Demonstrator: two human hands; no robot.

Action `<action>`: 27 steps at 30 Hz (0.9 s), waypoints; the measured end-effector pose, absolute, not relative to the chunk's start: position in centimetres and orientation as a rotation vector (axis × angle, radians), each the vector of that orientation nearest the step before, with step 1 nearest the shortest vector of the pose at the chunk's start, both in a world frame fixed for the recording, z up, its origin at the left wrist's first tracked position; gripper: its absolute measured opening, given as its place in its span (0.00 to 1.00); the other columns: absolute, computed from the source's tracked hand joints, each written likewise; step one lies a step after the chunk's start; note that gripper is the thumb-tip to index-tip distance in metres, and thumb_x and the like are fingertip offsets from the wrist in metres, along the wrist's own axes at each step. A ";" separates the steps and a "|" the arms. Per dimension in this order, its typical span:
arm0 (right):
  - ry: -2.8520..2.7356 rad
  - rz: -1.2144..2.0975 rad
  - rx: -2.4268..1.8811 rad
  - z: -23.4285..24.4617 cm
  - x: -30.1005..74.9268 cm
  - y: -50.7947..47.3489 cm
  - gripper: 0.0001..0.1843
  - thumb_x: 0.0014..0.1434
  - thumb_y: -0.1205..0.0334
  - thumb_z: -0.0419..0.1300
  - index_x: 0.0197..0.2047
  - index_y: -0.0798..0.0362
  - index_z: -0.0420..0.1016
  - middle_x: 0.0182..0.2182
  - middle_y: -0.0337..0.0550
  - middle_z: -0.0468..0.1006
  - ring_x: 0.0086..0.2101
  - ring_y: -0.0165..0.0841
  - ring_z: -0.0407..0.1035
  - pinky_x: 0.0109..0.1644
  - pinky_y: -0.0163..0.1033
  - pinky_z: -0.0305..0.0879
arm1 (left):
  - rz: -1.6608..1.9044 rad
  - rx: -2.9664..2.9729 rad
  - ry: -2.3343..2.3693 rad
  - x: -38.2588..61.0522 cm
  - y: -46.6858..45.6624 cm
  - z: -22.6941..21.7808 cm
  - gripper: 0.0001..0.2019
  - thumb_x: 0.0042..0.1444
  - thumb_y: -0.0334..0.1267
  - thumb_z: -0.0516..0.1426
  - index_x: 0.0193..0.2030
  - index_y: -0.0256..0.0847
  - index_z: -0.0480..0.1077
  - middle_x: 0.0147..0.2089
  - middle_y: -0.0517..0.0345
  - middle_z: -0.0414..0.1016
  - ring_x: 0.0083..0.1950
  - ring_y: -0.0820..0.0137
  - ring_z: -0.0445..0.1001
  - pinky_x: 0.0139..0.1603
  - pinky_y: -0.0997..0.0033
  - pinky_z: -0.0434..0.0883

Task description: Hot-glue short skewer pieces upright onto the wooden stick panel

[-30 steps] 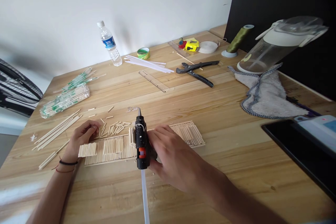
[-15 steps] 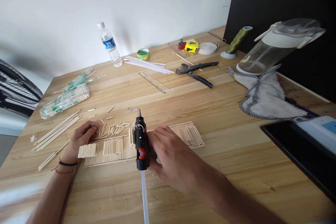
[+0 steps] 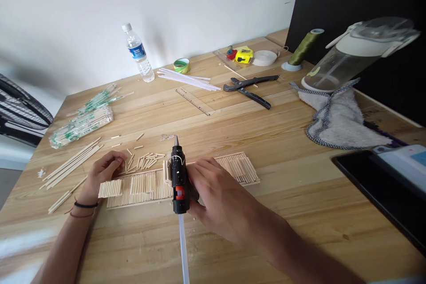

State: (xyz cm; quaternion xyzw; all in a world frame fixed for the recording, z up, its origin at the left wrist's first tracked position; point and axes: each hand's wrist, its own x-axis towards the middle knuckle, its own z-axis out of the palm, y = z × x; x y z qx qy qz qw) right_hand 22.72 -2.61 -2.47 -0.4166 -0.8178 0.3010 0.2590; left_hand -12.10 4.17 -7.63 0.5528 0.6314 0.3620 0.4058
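Note:
My right hand (image 3: 218, 195) is wrapped round a black hot glue gun (image 3: 179, 177), its nozzle directed away from me and a clear glue stick (image 3: 182, 244) coming out of its rear. Beneath the gun lies a long panel of short wooden sticks (image 3: 123, 193), partly hidden by the gun and hand. Smaller stick pieces sit on top of it. At the panel's left end, my left hand (image 3: 108, 168) has its fingers curled and pressed together; whatever they hold is hidden. Loose cut sticks (image 3: 148, 160) lie just right of those fingertips.
Long thin sticks (image 3: 73, 164) and plastic-wrapped stick packs (image 3: 83, 126) lie at left. Farther back are a water bottle (image 3: 138, 55), a ruler (image 3: 195, 101), pliers-like cutters (image 3: 248, 86) and a yellow tape measure (image 3: 244, 55). A cloth (image 3: 342, 120) and a phone (image 3: 372, 191) lie at right.
Both hands and the glue gun stay almost in place; the whole view has shifted only slightly.

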 end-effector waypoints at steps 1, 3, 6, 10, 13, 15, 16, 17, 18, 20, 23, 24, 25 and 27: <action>-2.216 0.819 -1.131 -2.5 22.7 -2.6 0.07 0.60 0.72 0.66 0.40 0.53 0.72 0.39 0.45 0.81 0.42 0.41 0.72 0.53 0.47 0.66 | 0.905 1.391 1.587 -12.1 4.1 -7.5 0.17 0.54 0.53 0.68 0.39 0.41 0.80 0.29 0.58 0.73 0.30 0.70 0.68 0.30 0.71 0.62; -2.213 0.821 -1.131 -2.5 22.7 -2.7 0.08 0.60 0.73 0.66 0.41 0.54 0.73 0.40 0.45 0.81 0.42 0.41 0.72 0.54 0.48 0.65 | 0.896 1.392 1.584 -11.9 4.1 -7.3 0.16 0.54 0.52 0.68 0.39 0.41 0.80 0.30 0.58 0.73 0.31 0.70 0.68 0.30 0.71 0.63; -2.198 0.802 -1.132 -2.6 22.7 -2.7 0.09 0.59 0.73 0.66 0.41 0.54 0.73 0.39 0.45 0.81 0.43 0.42 0.72 0.53 0.47 0.66 | 0.903 1.385 1.590 -11.5 4.1 -6.9 0.16 0.51 0.52 0.70 0.37 0.41 0.80 0.29 0.58 0.73 0.31 0.70 0.68 0.30 0.71 0.64; -2.215 0.764 -1.133 -2.7 22.8 -2.7 0.09 0.58 0.73 0.66 0.42 0.55 0.74 0.39 0.47 0.80 0.43 0.43 0.71 0.52 0.47 0.66 | 0.909 1.365 1.597 -11.1 4.1 -6.6 0.17 0.48 0.51 0.71 0.35 0.40 0.79 0.28 0.59 0.73 0.30 0.70 0.69 0.30 0.72 0.64; -2.230 0.764 -1.159 -2.6 22.8 -2.7 0.09 0.58 0.73 0.66 0.41 0.55 0.74 0.40 0.48 0.80 0.43 0.44 0.71 0.52 0.47 0.66 | 0.902 1.357 1.604 -11.4 4.2 -6.9 0.16 0.51 0.50 0.70 0.37 0.39 0.80 0.28 0.58 0.73 0.31 0.70 0.69 0.30 0.71 0.65; -2.239 0.788 -1.163 -2.6 22.8 -2.7 0.08 0.59 0.72 0.66 0.41 0.54 0.73 0.40 0.48 0.80 0.43 0.43 0.71 0.52 0.48 0.66 | 0.896 1.355 1.594 -11.7 4.2 -7.1 0.15 0.53 0.49 0.69 0.39 0.39 0.80 0.28 0.58 0.73 0.31 0.70 0.69 0.30 0.71 0.64; -2.244 0.798 -1.161 -2.6 22.8 -2.6 0.08 0.59 0.72 0.66 0.41 0.54 0.72 0.40 0.48 0.80 0.43 0.43 0.71 0.53 0.48 0.66 | 0.894 1.358 1.588 -11.8 4.2 -7.2 0.14 0.53 0.48 0.68 0.39 0.38 0.80 0.28 0.58 0.74 0.31 0.70 0.69 0.31 0.71 0.64; -2.247 0.805 -1.156 -2.6 22.8 -2.6 0.08 0.60 0.72 0.66 0.40 0.54 0.72 0.40 0.48 0.80 0.43 0.42 0.71 0.53 0.48 0.65 | 0.897 1.364 1.581 -11.8 4.3 -7.2 0.14 0.54 0.47 0.68 0.39 0.38 0.80 0.29 0.58 0.74 0.32 0.70 0.69 0.31 0.71 0.64; -2.250 0.807 -1.146 -2.5 22.8 -2.6 0.08 0.60 0.72 0.66 0.40 0.54 0.72 0.39 0.47 0.80 0.42 0.42 0.71 0.54 0.48 0.65 | 0.904 1.369 1.574 -11.9 4.3 -7.3 0.13 0.55 0.46 0.67 0.39 0.38 0.80 0.29 0.58 0.74 0.32 0.70 0.69 0.31 0.71 0.64; -2.251 0.800 -1.124 -2.5 22.8 -2.6 0.07 0.60 0.72 0.65 0.40 0.54 0.71 0.39 0.46 0.80 0.41 0.41 0.71 0.54 0.48 0.65 | 0.917 1.367 1.558 -11.9 4.2 -7.3 0.11 0.55 0.44 0.67 0.39 0.38 0.80 0.29 0.58 0.74 0.32 0.70 0.69 0.32 0.71 0.64; -2.261 0.790 -1.127 -2.6 22.8 -2.7 0.08 0.60 0.72 0.65 0.40 0.54 0.71 0.40 0.48 0.80 0.42 0.42 0.71 0.54 0.49 0.65 | 0.926 1.341 1.549 -11.8 4.2 -7.2 0.11 0.56 0.44 0.67 0.39 0.38 0.80 0.29 0.58 0.74 0.32 0.70 0.69 0.32 0.72 0.64; -2.265 0.792 -1.138 -2.6 22.8 -2.6 0.08 0.60 0.71 0.66 0.40 0.53 0.71 0.40 0.48 0.80 0.42 0.43 0.70 0.54 0.49 0.65 | 0.922 1.335 1.550 -11.8 4.2 -7.2 0.11 0.56 0.44 0.67 0.39 0.38 0.80 0.29 0.58 0.74 0.32 0.70 0.69 0.32 0.72 0.64; -2.267 0.799 -1.148 -2.6 22.8 -2.6 0.08 0.60 0.71 0.66 0.40 0.53 0.71 0.40 0.49 0.80 0.42 0.43 0.70 0.54 0.50 0.65 | 0.920 1.332 1.551 -11.7 4.2 -7.2 0.11 0.56 0.45 0.67 0.38 0.39 0.79 0.29 0.58 0.74 0.33 0.70 0.69 0.32 0.72 0.64; -2.267 0.814 -1.155 -2.6 22.8 -2.6 0.08 0.60 0.71 0.66 0.39 0.53 0.70 0.40 0.48 0.80 0.42 0.43 0.70 0.54 0.49 0.65 | 0.922 1.332 1.551 -11.7 4.2 -7.3 0.11 0.56 0.45 0.67 0.38 0.39 0.79 0.29 0.58 0.74 0.33 0.70 0.69 0.32 0.72 0.64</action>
